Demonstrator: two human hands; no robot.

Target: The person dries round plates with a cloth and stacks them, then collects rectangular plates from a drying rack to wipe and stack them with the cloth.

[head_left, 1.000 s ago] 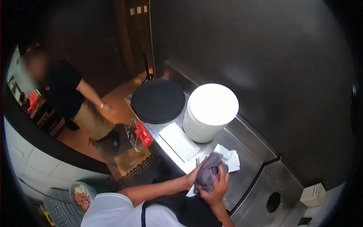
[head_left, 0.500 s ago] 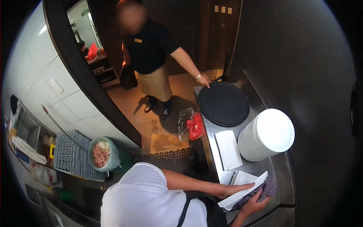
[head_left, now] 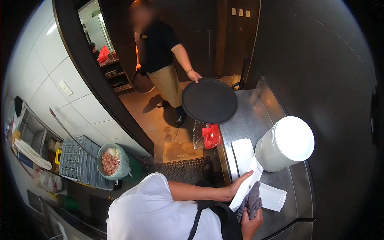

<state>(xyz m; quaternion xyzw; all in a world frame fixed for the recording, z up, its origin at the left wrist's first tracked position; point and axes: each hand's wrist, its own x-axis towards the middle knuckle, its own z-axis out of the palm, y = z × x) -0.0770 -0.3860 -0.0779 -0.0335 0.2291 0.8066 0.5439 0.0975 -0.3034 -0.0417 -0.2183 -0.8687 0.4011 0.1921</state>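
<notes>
A white rectangular plate (head_left: 245,193) is gripped at its edge by my left hand (head_left: 237,189), tilted above the steel counter. Bunched in my right hand (head_left: 252,225) is a grey cloth (head_left: 252,200), pressed against the plate's face. Beside it, another white rectangular plate (head_left: 274,197) lies on the counter, partly hidden behind the cloth. A further stack of white rectangular plates (head_left: 240,150) sits beyond my left hand, partly covered by the held plate. Close by stands a tall stack of round white plates (head_left: 286,144).
Across the counter (head_left: 248,106), a co-worker (head_left: 158,52) holds a round black tray (head_left: 210,101) and another tray (head_left: 143,82). A red package (head_left: 211,136) hangs by the counter's edge. At left are grey glass racks (head_left: 80,160) and a lined bin (head_left: 112,162) holding food scraps.
The co-worker has lifted the black tray off the counter, leftward. My hands have shifted left with the plate, now steeper, and the cloth has come to its near face. A plate beneath is exposed.
</notes>
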